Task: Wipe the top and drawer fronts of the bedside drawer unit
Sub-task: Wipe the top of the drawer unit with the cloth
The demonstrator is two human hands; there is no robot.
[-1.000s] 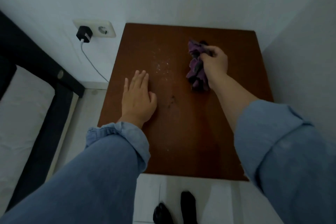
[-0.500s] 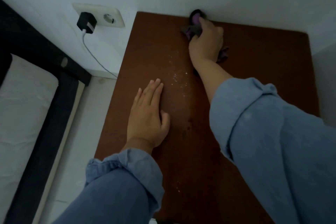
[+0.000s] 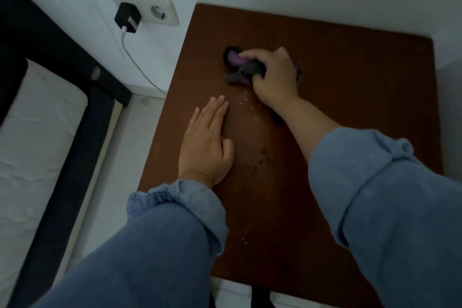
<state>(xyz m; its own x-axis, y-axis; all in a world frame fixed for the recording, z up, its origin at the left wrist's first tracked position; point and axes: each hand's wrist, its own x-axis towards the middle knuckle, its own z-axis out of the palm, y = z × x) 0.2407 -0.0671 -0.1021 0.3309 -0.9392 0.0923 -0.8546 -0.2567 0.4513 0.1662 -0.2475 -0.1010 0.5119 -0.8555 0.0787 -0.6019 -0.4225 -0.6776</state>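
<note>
The brown top of the bedside drawer unit (image 3: pixel 350 97) fills the middle of the head view, seen from above; its drawer fronts are hidden. My right hand (image 3: pixel 273 77) presses a crumpled purple and dark cloth (image 3: pixel 236 64) onto the top, in its far middle part. My left hand (image 3: pixel 206 144) lies flat, palm down, near the left edge, fingers together and holding nothing. Pale crumbs (image 3: pixel 246 97) and small dark specks (image 3: pixel 262 155) lie on the wood between the two hands.
A white wall socket (image 3: pixel 160 11) with a black charger (image 3: pixel 127 17) and its white cable (image 3: pixel 140 67) is on the wall at the left. A dark bed frame (image 3: pixel 75 62) with a white mattress (image 3: pixel 32 132) runs along the left. White walls close in behind and right.
My right hand has pulled the cloth back from the far edge by the wall toward me, over the crumbs. My left hand has stayed flat on the top.
</note>
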